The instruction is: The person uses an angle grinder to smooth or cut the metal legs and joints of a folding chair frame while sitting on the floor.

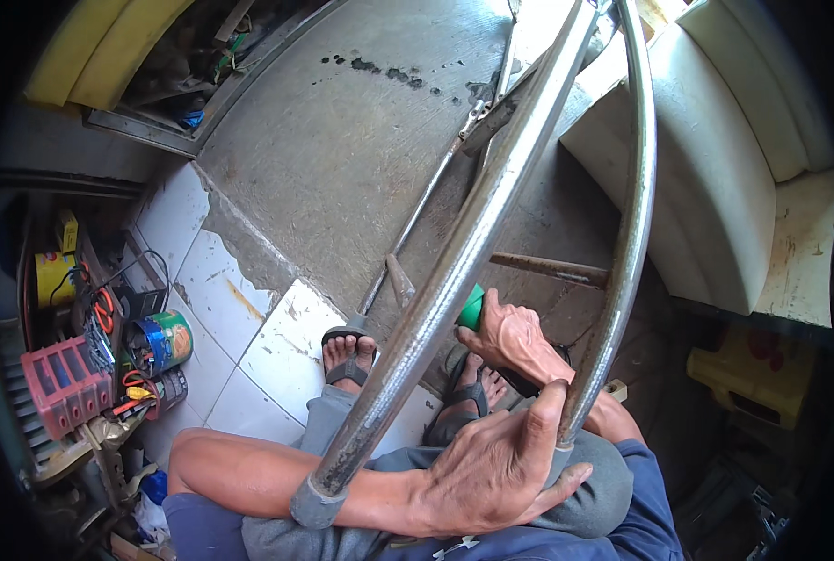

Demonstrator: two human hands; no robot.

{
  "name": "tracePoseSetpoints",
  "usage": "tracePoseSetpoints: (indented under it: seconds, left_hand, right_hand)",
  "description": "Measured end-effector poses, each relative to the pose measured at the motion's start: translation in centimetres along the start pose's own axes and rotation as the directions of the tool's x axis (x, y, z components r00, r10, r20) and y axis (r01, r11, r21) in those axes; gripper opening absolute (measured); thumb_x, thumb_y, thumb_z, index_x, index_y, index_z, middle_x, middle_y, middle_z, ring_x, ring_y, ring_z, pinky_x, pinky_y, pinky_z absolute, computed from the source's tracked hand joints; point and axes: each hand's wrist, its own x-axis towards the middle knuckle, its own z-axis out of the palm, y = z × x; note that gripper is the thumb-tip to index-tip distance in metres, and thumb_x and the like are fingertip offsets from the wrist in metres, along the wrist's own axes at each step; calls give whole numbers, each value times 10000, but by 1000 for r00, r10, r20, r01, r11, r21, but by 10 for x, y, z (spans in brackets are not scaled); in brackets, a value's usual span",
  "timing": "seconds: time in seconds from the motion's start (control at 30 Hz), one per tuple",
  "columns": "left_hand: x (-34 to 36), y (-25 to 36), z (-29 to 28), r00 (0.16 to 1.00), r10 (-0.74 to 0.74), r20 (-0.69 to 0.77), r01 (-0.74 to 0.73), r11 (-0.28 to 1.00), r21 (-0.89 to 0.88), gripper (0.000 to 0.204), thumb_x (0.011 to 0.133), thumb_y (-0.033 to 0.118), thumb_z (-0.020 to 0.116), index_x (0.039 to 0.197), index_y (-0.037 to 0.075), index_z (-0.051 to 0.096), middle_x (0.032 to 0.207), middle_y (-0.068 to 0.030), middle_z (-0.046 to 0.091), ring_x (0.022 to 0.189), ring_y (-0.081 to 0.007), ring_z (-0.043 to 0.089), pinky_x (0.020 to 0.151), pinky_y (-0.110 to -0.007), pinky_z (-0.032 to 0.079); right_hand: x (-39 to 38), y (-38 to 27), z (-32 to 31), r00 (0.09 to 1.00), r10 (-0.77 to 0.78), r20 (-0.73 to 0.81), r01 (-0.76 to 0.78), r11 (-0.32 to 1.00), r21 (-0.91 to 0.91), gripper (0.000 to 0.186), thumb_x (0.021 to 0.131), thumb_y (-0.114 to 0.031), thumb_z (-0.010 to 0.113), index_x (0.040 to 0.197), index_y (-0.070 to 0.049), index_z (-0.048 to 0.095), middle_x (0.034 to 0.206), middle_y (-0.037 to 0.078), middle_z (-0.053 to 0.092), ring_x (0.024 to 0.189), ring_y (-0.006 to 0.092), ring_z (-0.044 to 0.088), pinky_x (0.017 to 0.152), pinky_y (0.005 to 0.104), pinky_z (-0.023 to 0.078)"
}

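The left hand [492,472], forearm crossing the lap from 9 o'clock, wraps its fingers around the bent, scuffed steel tube frame [454,262] at 5 o'clock; the right hand [515,338] presses a small green pad [473,307], fingers closed, against the tube's middle

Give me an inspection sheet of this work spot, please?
Surface: bare concrete floor edged by white tiles.
Job's things: bent metal tube frame; green pad.
Clutter: red crate, tins, yellow can.
Hands: left hand grips right tube; right hand presses the pad against left tube.
Cables: loose wires by the crate.
Surroundings: white cushions, sandalled feet.
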Motion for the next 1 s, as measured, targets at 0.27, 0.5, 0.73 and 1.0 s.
tracePoseSetpoints:
  seconds: [0.27,0.5,0.73,1.0]
  left_hand:
    - [6,-5,13,997,77,21,-77,996,35,892,942,316,800,1420,-170,224,962,-222,578,812,-314,681,711,-427,590]
    - [3,-5,10,998,30,57,-31,999,28,949,930,321,815,1446,-167,185,1005,-271,608,818,-340,727,692,-422,611]
    - [3,-8,2,995,96,35,-97,995,24,970,924,341,821,1444,-173,185,1001,-287,620,776,-330,736,652,-420,614]
    - [2,-7,-1,997,62,55,-63,998,15,973,922,340,823,1431,-179,176,982,-304,607,731,-322,718,622,-425,596]
  right_hand:
    - [17,-3,24,977,-16,-214,35,996,86,588,922,-372,703,1125,124,463,769,329,699,724,501,722,680,566,575]
    - [28,-23,27,970,114,-213,-65,972,225,614,946,-435,667,1129,116,468,856,371,705,835,544,716,808,612,540]
    - [-1,5,19,973,121,-196,-83,978,194,625,936,-472,682,1148,75,469,851,335,718,802,533,717,763,609,554]
    - [4,66,12,944,21,-330,-20,1000,8,683,864,-494,722,1232,34,496,826,328,719,800,512,726,753,590,575]
